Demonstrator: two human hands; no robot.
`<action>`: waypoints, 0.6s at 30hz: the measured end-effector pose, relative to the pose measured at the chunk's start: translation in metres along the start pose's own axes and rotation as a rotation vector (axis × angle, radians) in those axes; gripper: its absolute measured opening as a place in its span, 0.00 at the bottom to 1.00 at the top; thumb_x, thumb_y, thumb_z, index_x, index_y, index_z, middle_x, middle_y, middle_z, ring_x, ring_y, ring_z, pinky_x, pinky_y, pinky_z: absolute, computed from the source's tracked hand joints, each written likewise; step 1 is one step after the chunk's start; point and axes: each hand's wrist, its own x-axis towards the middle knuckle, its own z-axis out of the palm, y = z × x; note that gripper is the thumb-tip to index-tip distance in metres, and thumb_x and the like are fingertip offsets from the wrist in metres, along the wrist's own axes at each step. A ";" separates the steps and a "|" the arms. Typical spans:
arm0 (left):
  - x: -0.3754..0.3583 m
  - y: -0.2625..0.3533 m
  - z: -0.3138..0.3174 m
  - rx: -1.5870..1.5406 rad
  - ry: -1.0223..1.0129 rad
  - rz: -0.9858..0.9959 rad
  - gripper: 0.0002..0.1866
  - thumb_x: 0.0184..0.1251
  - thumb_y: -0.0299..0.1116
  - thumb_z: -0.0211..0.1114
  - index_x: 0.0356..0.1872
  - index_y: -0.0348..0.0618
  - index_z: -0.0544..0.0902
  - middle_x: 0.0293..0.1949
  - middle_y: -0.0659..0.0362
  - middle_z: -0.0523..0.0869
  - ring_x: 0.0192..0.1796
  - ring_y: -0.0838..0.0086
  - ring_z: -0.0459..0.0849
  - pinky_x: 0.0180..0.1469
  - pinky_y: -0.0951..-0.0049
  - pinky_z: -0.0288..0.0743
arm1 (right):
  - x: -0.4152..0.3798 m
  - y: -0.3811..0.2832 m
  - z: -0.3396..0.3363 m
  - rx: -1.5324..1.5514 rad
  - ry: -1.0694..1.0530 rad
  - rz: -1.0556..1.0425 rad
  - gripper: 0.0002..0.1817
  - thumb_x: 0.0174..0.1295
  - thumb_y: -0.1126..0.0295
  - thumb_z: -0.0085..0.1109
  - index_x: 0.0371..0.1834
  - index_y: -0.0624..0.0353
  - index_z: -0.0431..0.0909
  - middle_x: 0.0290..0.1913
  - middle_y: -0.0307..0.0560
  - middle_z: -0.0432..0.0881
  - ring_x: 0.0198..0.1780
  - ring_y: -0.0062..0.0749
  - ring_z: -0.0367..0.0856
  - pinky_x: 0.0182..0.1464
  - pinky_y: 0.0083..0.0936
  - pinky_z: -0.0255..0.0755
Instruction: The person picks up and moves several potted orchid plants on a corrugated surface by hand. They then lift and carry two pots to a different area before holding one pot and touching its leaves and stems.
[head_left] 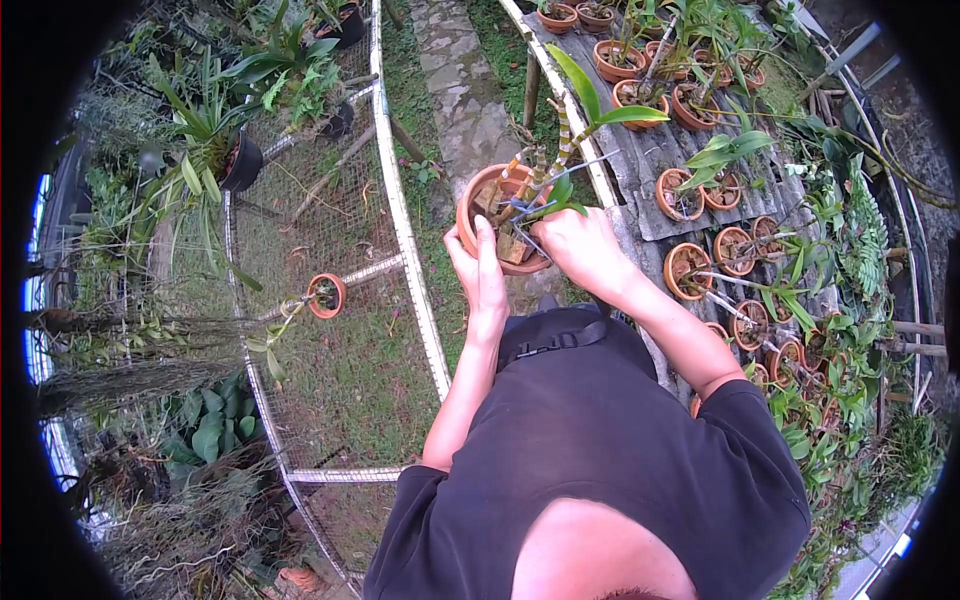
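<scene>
In front of the body, my left hand point(480, 265) grips the left side of a terracotta pot point(470, 222), its thumb over the rim. The pot is tilted and holds brown chunks and an orchid point(580, 120) with banded stems and long green leaves. At the pot's right edge is my right hand point(575, 245), its fingers closed by the roots and lower leaves. What those fingers pinch, if anything, is hidden.
On the right, a corrugated bench point(640, 150) bears several potted orchids. A wire-mesh bench point(350, 400) with a white frame lies left, with a small terracotta pot point(326, 297) on it. A stone path point(460, 90) runs between them. Black pots point(243, 163) stand upper left.
</scene>
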 end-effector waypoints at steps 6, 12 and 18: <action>0.000 0.001 -0.003 0.034 -0.010 -0.006 0.24 0.74 0.48 0.58 0.54 0.37 0.66 0.50 0.54 0.73 0.52 0.75 0.72 0.58 0.71 0.67 | -0.001 -0.001 -0.001 0.056 -0.006 -0.019 0.03 0.53 0.74 0.56 0.27 0.61 0.76 0.25 0.53 0.81 0.32 0.49 0.84 0.31 0.41 0.76; -0.002 0.002 -0.001 -0.043 -0.003 -0.045 0.23 0.74 0.47 0.58 0.54 0.38 0.66 0.50 0.55 0.73 0.53 0.75 0.72 0.58 0.71 0.67 | -0.002 0.000 -0.012 0.179 -0.007 -0.002 0.05 0.58 0.73 0.56 0.28 0.63 0.75 0.25 0.58 0.79 0.33 0.55 0.82 0.32 0.46 0.74; -0.001 0.003 -0.002 -0.071 -0.014 -0.032 0.22 0.75 0.46 0.58 0.55 0.39 0.66 0.50 0.56 0.73 0.53 0.76 0.72 0.59 0.71 0.67 | -0.002 0.001 -0.006 0.238 -0.003 0.041 0.05 0.59 0.73 0.56 0.30 0.64 0.77 0.26 0.58 0.80 0.33 0.57 0.81 0.35 0.47 0.75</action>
